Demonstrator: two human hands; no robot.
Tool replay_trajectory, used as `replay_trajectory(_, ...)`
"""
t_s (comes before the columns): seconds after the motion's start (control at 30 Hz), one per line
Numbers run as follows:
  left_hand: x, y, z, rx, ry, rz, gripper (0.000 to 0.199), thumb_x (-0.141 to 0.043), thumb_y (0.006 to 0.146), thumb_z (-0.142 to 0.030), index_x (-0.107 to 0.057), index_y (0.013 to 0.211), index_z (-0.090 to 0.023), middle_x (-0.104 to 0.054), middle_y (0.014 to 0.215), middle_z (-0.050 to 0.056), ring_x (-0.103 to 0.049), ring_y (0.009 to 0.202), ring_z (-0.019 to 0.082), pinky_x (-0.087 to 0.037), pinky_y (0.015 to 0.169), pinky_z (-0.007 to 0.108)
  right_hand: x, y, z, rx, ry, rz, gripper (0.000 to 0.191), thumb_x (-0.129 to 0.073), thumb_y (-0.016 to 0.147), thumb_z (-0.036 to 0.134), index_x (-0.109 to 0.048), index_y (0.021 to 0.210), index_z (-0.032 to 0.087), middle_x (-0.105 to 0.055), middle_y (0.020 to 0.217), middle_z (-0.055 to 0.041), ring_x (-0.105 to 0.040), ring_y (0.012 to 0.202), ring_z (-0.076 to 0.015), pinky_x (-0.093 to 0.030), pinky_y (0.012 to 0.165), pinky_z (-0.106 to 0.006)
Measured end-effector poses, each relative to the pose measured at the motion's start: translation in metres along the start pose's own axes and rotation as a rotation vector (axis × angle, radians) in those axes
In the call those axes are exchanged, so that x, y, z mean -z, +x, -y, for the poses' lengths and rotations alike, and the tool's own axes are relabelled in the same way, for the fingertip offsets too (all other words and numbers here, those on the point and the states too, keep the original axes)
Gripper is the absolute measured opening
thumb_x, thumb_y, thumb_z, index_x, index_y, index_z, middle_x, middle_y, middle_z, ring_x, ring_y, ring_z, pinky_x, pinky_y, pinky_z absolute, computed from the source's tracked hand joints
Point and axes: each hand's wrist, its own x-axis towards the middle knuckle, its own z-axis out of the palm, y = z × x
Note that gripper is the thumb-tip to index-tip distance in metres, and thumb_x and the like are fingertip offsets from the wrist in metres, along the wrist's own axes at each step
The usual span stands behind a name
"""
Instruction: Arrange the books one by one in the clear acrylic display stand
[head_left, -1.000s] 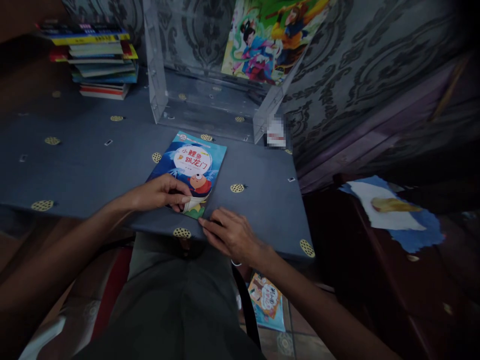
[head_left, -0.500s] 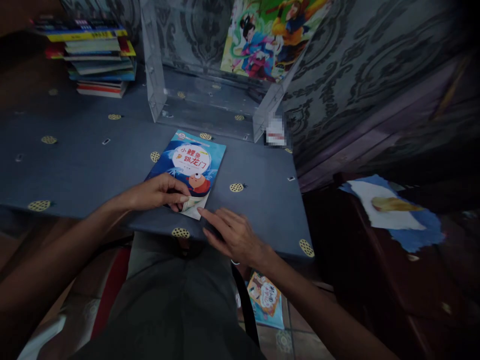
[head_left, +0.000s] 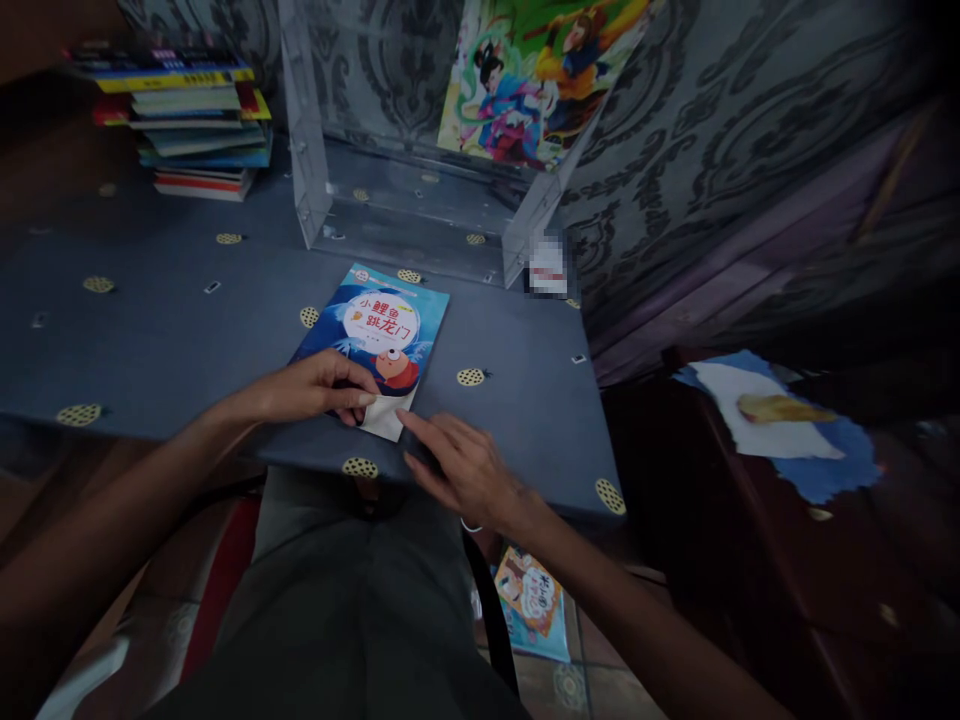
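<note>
A blue picture book [head_left: 390, 310] with a cartoon fish on its cover lies flat near the table's front edge. Its lower corner is turned up, baring pale pages [head_left: 384, 420] beneath. My left hand [head_left: 326, 388] pinches the raised edge of the cover between thumb and fingers. Beside the lower right corner is my right hand [head_left: 457, 465], its index finger stretched out and its tip at the bared page. The other right fingers are loosely bent, with nothing visible held in them.
A clear plastic rack [head_left: 315, 215] holding a colourful book [head_left: 525, 90] stands behind. A stack of books [head_left: 199, 130] is at the back left. A small white object [head_left: 547, 265] sits by the rack. To the right, a paper and blue cloth [head_left: 825, 470] lie on a dark red surface.
The bared page now looks plain and pale, where a greenish picture showed before. Both hands have stayed nearly in place, and the view has shifted slightly.
</note>
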Motion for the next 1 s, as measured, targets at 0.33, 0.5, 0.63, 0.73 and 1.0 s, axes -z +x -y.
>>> replay_trajectory(0.33,0.001,-0.001,0.001,0.005,0.005,0.007,0.022,-0.073,0.081,-0.035,-0.072,0.089,-0.014,-0.070,0.081,0.002,-0.066,0.071,0.011,-0.057,0.072,0.024,-0.001,0.000,-0.002,0.048,0.048,-0.034,0.023,-0.046,0.101,0.021,-0.067,0.094,0.014,-0.063,0.085,-0.0071,-0.055,0.077,-0.0172,-0.045,0.067,-0.028)
replay_trajectory(0.5,-0.002,-0.001,0.002,-0.069,0.083,0.021,0.021,-0.069,0.084,-0.035,-0.074,0.091,-0.015,-0.072,0.085,0.003,-0.065,0.074,0.012,-0.055,0.070,0.023,0.001,-0.001,0.001,-0.039,0.026,-0.025,0.030,-0.041,0.103,0.027,-0.062,0.119,0.012,-0.064,0.093,-0.0092,-0.057,0.085,-0.0196,-0.048,0.070,-0.030)
replay_trajectory(0.63,-0.008,-0.002,0.004,-0.139,0.175,-0.003,0.023,-0.065,0.086,-0.035,-0.075,0.095,-0.016,-0.074,0.090,0.005,-0.065,0.072,0.012,-0.053,0.064,0.021,-0.001,0.001,0.001,0.001,-0.065,0.051,0.029,-0.046,0.102,0.028,-0.062,0.124,0.018,-0.063,0.093,-0.0080,-0.056,0.082,-0.0193,-0.045,0.060,-0.027)
replay_trajectory(0.73,-0.013,-0.003,0.004,-0.168,0.239,-0.055,0.026,-0.058,0.090,-0.037,-0.074,0.095,-0.016,-0.074,0.088,0.005,-0.064,0.069,0.013,-0.052,0.060,0.021,-0.003,0.001,0.000,0.003,-0.079,0.056,0.025,-0.051,0.100,0.025,-0.064,0.121,0.019,-0.064,0.093,-0.0075,-0.056,0.084,-0.0192,-0.047,0.062,-0.028)
replay_trajectory(1.0,-0.002,0.002,0.021,-0.378,0.874,-0.546,0.027,-0.047,0.096,-0.032,-0.072,0.099,-0.021,-0.069,0.095,0.007,-0.063,0.092,0.023,-0.051,0.084,0.036,-0.010,0.000,-0.005,0.168,-0.033,-0.055,0.024,-0.051,0.098,0.020,-0.065,0.117,0.015,-0.072,0.120,-0.0112,-0.059,0.119,-0.0231,-0.050,0.095,-0.039)
